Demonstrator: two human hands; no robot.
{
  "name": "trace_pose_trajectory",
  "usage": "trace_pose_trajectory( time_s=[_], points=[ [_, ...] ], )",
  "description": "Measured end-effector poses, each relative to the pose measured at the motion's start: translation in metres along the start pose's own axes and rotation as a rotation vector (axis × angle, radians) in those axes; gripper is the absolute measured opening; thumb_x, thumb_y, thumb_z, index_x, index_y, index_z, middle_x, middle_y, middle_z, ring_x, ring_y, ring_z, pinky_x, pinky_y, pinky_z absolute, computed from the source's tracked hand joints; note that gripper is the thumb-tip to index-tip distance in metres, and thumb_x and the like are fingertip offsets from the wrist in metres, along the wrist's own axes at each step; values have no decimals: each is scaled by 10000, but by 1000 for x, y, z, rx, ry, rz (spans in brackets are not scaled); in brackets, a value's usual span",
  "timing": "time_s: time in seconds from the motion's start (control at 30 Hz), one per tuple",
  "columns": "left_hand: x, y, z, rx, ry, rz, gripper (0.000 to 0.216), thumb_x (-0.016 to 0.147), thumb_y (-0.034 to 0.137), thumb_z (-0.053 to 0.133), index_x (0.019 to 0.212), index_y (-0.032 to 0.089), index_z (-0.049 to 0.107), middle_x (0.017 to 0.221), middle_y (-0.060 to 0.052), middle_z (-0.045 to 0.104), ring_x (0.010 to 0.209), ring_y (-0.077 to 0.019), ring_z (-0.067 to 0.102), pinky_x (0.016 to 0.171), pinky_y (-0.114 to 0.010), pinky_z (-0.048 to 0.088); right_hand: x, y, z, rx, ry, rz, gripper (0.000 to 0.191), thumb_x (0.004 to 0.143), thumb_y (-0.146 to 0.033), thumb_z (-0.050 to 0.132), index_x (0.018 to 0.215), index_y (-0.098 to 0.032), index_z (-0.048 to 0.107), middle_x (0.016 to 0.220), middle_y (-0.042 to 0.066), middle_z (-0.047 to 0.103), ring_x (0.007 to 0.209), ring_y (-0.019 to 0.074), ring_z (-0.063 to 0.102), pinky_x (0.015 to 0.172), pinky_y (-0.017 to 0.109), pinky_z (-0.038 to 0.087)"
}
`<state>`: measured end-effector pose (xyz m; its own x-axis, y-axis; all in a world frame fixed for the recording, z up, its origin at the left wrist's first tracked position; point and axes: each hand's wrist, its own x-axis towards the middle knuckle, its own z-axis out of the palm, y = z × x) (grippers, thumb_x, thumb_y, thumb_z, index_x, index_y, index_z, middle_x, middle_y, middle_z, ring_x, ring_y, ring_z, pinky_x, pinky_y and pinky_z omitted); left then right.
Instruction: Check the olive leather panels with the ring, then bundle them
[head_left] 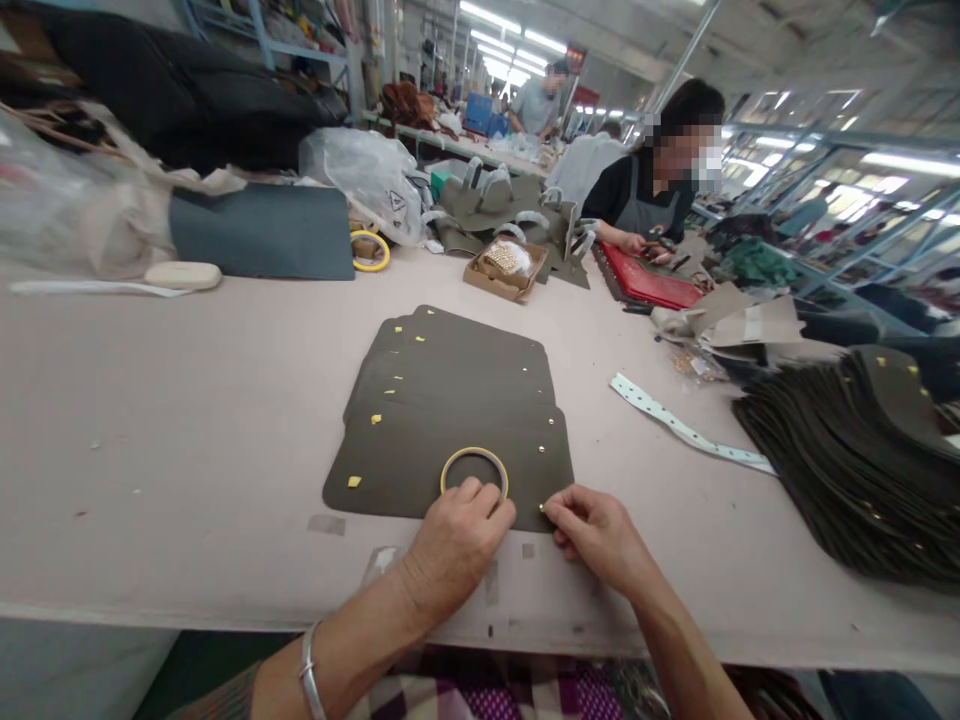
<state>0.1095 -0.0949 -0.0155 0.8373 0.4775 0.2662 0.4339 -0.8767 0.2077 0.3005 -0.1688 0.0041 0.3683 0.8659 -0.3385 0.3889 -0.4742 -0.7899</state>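
Several dark olive leather panels (pixel 450 400) lie fanned in a stack on the pale table (pixel 187 420), with small yellow tabs and brass studs on them. A yellow tape ring (pixel 474 470) rests on the nearest panel. My left hand (pixel 454 545) lies on that panel's near edge, fingers curled and touching the ring. Just right of it, my right hand (pixel 596 535) pinches the panel's lower right corner by a brass stud.
A large pile of the same dark panels (pixel 855 460) sits at the right. A pale punched strip (pixel 686 428) lies between it and the stack. A cardboard box of brass fittings (pixel 504 265), a second tape roll (pixel 370 250) and plastic bags stand farther back. A seated person (pixel 645 190) works at the far right.
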Motion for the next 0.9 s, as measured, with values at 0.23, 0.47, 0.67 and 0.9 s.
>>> trace_pose_trajectory(
  time_s=[0.23,0.47,0.67,0.9],
  points=[
    [0,-1,-1,-38,13,-12,96,928,207,487,854,191,546,853,-30,554,770,-207,472,639,-334,433,2,-9,2,-323,51,-220,213,829,-308,524,684,-186,621,587,7,630,516,139,558,493,247,420],
    [1,-2,0,-60,29,-17,67,915,189,504,859,191,542,838,-25,557,769,-212,475,635,-337,438,2,-2,-3,-411,114,-227,244,854,-295,559,1063,-169,552,486,-60,573,443,151,547,479,261,428],
    [-1,-2,-1,-85,4,-19,57,913,189,510,867,188,543,861,-28,558,799,-215,480,656,-340,451,-10,8,-23,-614,127,-690,152,939,-222,468,915,-193,615,882,68,664,806,174,639,727,299,524],
    [-1,-3,1,-92,-6,-35,69,911,172,499,860,192,542,863,-29,553,799,-215,466,674,-346,452,-8,0,-11,-976,-80,-879,221,892,-51,443,961,-134,637,856,90,640,769,205,599,672,331,530]
  ],
)
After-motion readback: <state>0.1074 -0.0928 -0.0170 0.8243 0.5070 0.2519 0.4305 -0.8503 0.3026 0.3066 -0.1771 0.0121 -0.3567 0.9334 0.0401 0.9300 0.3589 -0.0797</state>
